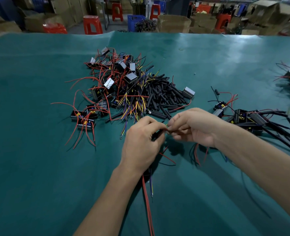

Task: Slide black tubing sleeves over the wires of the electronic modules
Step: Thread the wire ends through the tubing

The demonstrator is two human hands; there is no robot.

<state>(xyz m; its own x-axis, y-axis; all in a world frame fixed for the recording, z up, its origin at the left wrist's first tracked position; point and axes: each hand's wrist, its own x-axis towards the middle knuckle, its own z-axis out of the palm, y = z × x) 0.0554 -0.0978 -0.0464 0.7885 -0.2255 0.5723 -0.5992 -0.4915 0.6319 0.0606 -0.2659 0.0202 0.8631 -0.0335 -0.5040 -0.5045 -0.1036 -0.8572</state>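
The left hand (141,142) has its fingers curled round a black sleeve (157,135), thumb and forefinger pinching its near end. The right hand (194,127) pinches a bunch of wires (170,129) between thumb and fingertips, their red and yellow tips meeting the sleeve's mouth; whether they are inside it cannot be told. More wires hang below both wrists, red ones (147,201) trailing toward the viewer. Beyond the hands lies a heap of loose sleeves (164,97) beside a pile of modules (117,77). Sleeved modules (253,119) lie at right, all on a green mat (38,167).
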